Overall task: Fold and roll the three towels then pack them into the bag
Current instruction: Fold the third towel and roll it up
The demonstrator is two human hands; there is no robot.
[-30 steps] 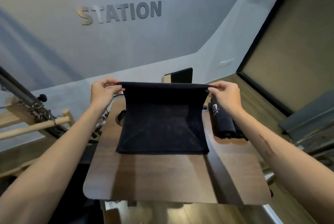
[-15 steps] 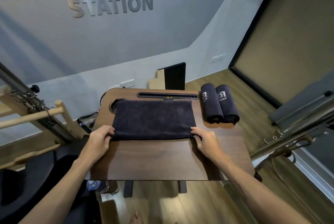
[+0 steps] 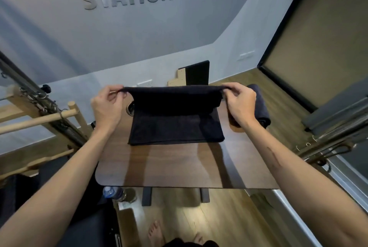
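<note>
A dark towel [image 3: 175, 123] lies folded on the small wooden table [image 3: 179, 167], its near edge flat on the top. The far edge is lifted off the table. My left hand [image 3: 106, 107] pinches the towel's far left corner. My right hand [image 3: 240, 103] pinches the far right corner at the same height. Behind my right hand a rolled dark towel [image 3: 261, 107] lies on the table's right side; my hand hides most of what lies beside it. No bag is clearly visible.
A cup hole [image 3: 130, 110] sits in the table's far left corner. A water bottle [image 3: 112, 193] stands on the floor at the left. Wooden bars and a metal frame [image 3: 39, 115] stand left, metal rails [image 3: 328, 139] right. My bare feet [image 3: 157, 232] are below.
Half a second ago both hands held the towel's near edge flat on the table. Now they hold its far edge raised above the table, and the right hand covers the rolled towels.
</note>
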